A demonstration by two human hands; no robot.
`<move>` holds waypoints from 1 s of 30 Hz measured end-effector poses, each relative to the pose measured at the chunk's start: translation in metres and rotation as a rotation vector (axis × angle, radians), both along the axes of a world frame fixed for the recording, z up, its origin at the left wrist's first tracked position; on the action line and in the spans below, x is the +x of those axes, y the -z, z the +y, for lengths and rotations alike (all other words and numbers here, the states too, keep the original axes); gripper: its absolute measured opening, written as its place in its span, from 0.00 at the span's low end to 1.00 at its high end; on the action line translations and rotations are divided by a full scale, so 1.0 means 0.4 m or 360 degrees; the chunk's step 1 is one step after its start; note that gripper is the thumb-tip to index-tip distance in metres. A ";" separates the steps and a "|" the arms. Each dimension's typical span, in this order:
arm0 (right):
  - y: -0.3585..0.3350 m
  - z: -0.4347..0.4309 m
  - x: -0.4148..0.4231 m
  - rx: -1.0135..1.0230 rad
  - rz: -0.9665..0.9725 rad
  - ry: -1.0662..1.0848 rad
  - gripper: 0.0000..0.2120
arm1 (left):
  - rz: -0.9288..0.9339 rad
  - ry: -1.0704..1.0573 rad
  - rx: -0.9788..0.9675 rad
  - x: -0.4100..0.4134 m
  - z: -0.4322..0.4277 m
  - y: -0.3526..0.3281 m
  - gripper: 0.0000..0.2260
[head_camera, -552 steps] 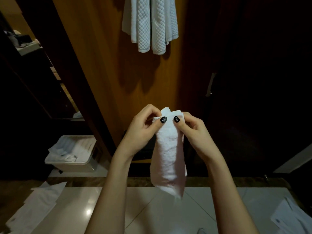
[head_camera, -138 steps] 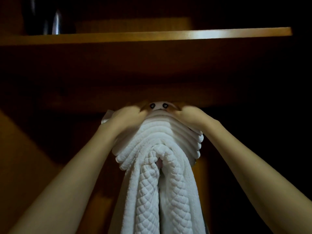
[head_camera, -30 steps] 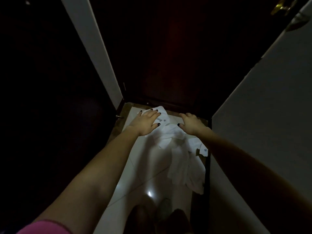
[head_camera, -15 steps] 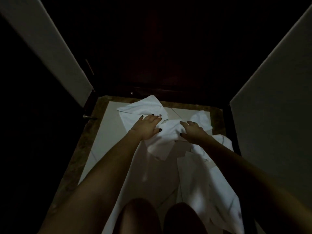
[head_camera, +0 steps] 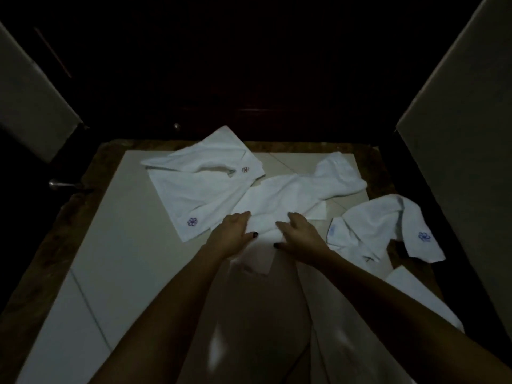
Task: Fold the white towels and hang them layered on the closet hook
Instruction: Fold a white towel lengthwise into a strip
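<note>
Gripping the mid towel [head_camera: 291, 195], both hands sit close together on its near end. The L hand [head_camera: 234, 234] has fingers laid over the cloth's edge w/ thumb tucked in. The R hand [head_camera: 300, 236] has fingers bent down into the folds. Thumbs, w/ dark nails, point at each other and a ridge of cloth is bunched between them. The towel lies crumpled on the floor [head_camera: 124, 245], running from just under the wrists away to the far right of the R hand. Beyond and left of the L hand lies the L towel [head_camera: 199, 187], mostly flat, one corner folded over, w/ a purple logo near the L hand and a reddish one farther off; its edge touches the mid towel. Right of the R hand, apart from it, is the R towel [head_camera: 371, 225], rumpled, blue logo on its far flap. More white cloth [head_camera: 415, 297] shows beside the R forearm. The floor is pale tile w/ a brown border. A metal knob [head_camera: 59, 184] sits far left of the L hand. Pale walls stand on both sides, all dark ahead.
</note>
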State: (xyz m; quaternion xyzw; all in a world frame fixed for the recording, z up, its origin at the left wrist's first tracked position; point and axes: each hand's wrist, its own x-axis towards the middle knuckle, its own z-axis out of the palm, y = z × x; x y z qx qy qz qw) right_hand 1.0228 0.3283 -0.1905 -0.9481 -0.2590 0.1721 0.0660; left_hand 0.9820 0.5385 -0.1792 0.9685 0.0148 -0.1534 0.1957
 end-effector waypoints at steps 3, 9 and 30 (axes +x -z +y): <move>0.045 -0.014 -0.032 0.0023 -0.0078 0.0006 0.37 | -0.0168 -0.0034 0.0090 -0.037 0.001 0.067 0.19; 0.003 0.028 0.013 0.0043 -0.0291 -0.0040 0.14 | -0.0155 -0.0123 -0.0420 0.006 0.005 -0.021 0.09; -1.460 0.064 0.100 0.1759 0.1080 0.0575 0.10 | 0.0013 -0.0708 -0.1945 0.080 0.032 -1.362 0.14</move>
